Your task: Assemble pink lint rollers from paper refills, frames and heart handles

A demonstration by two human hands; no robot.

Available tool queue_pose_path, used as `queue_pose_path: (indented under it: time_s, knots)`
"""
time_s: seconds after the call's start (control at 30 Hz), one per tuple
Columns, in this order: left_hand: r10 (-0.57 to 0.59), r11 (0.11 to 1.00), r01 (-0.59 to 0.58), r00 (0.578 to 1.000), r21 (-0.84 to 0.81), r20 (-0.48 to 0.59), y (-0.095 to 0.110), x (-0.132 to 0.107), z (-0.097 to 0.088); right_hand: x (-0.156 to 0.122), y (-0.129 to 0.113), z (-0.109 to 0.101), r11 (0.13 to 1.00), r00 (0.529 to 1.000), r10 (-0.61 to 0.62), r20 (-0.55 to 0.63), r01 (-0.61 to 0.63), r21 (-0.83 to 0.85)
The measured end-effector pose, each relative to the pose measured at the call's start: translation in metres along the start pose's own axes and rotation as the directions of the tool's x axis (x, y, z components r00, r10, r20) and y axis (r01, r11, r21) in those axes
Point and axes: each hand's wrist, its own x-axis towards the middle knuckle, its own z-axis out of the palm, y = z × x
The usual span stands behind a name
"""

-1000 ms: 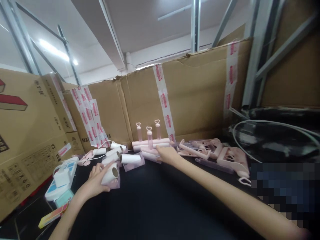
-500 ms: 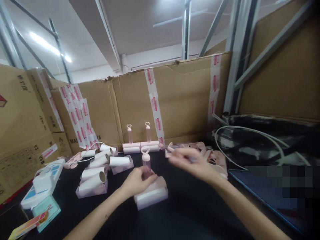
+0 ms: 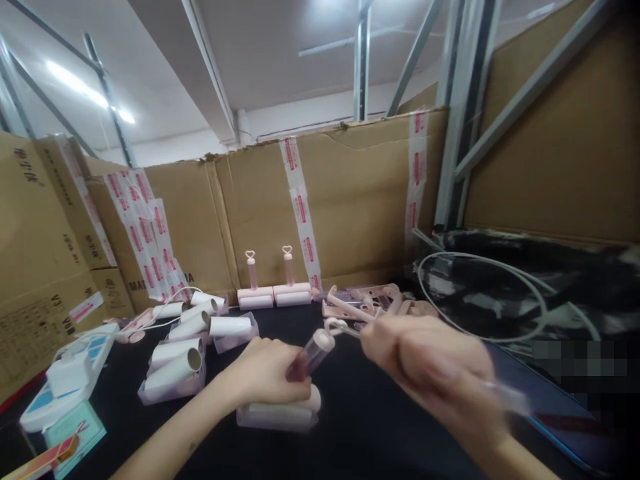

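My left hand is closed around the lower handle of a pink lint roller that lies on the black table, its heart-topped handle tilted up to the right. My right hand is blurred by motion just right of the handle tip, fingers curled; a clear strip-like piece sticks out of it to the right. Two more lint rollers stand upright at the back against the cardboard wall.
Several white paper rolls in clear trays lie to the left. Pink handle parts are heaped at the back right. A white cable loop lies on black plastic at right. Cardboard boxes line the left and back.
The lint roller came from the back row to the near table in my left hand, and now its handle is tilted right. My right hand drew back from the pink parts toward the handle.
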Motion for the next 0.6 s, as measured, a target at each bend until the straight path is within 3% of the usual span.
queue_pose_path:
  time_s: [0.1,0.2,0.33,0.43,0.5,0.6]
  knots:
    - [0.053,0.994,-0.048,0.997,0.095,-0.053,0.001,0.003,0.002,-0.001,0.017,0.007,0.898,0.974,-0.175,0.145,0.218,-0.382]
    - [0.085,0.991,-0.071,0.990,0.116,-0.117,-0.003,0.004,0.008,-0.006,0.033,0.014,0.747,0.938,-0.153,0.311,0.316,-0.585]
    - [0.007,1.000,-0.004,0.988,0.017,-0.156,-0.008,-0.005,0.025,-0.013,0.035,0.019,0.648,0.894,-0.064,0.444,0.375,-0.663]
    - [-0.027,0.999,0.024,0.991,-0.026,-0.135,-0.009,-0.015,0.030,-0.017,0.029,0.022,0.566,0.849,-0.079,0.523,0.470,-0.678]
    - [0.000,0.999,-0.003,0.997,-0.041,-0.071,-0.009,-0.020,0.024,-0.024,0.026,0.025,0.533,0.807,-0.108,0.581,0.540,-0.651]
    - [0.070,0.998,-0.069,0.987,-0.011,0.143,-0.007,-0.022,0.008,-0.046,0.028,0.031,0.544,0.761,-0.116,0.638,0.586,-0.600]
